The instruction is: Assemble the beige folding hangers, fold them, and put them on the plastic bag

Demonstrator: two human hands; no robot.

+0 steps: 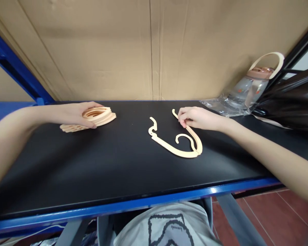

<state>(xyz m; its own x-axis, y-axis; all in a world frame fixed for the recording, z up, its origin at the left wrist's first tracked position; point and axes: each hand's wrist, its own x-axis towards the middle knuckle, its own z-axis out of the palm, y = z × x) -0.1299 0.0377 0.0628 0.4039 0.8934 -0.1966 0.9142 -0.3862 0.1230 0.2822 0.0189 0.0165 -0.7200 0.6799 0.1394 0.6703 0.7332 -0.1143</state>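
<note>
On the left of the dark tabletop, my left hand (78,114) is wrapped round a bundle of cream folding hangers (102,118), nested together with their curved ends facing right. Right of the middle, a single cream folding hanger (174,150) lies partly unfolded, with its hook (183,136) curling inside the bend. The fingers of my right hand (193,117) pinch its right arm near the far end. The tip of that arm sticks out past my fingers. The hanger's left arm rests on the tabletop, ending in a curly piece (152,128).
A clear bottle (251,89) with a pinkish lid and cream handle stands back right, beside crumpled clear plastic (222,104). A shiny dark bag (295,99) lies at the right edge. Cardboard (105,51) walls the back. A blue rail (133,205) edges the table's front.
</note>
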